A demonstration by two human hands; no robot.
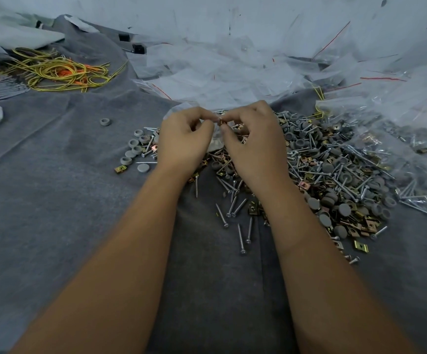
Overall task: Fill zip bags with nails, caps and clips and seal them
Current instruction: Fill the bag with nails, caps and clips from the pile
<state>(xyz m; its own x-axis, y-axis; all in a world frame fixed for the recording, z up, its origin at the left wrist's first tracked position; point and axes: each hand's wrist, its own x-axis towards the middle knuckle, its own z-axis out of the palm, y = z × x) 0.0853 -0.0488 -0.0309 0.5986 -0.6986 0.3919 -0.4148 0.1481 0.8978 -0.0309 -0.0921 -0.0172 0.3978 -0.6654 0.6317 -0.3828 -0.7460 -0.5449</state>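
Two bare forearms reach forward over a grey felt cloth that covers the table. Loose nails lie on the cloth between the wrists. The left hand and right hand meet fingertip to fingertip; each grip is curled and pinching the top of a small clear zip bag, which hangs between the palms. A brownish clip shows at the pinch point. Right of the right hand, touching it, spreads the pile of nails, grey caps and brass clips. A few caps sit just left of the left hand. Farther off lie empty bags with red seal lines, and at far left yellow wires. No writing can be read.
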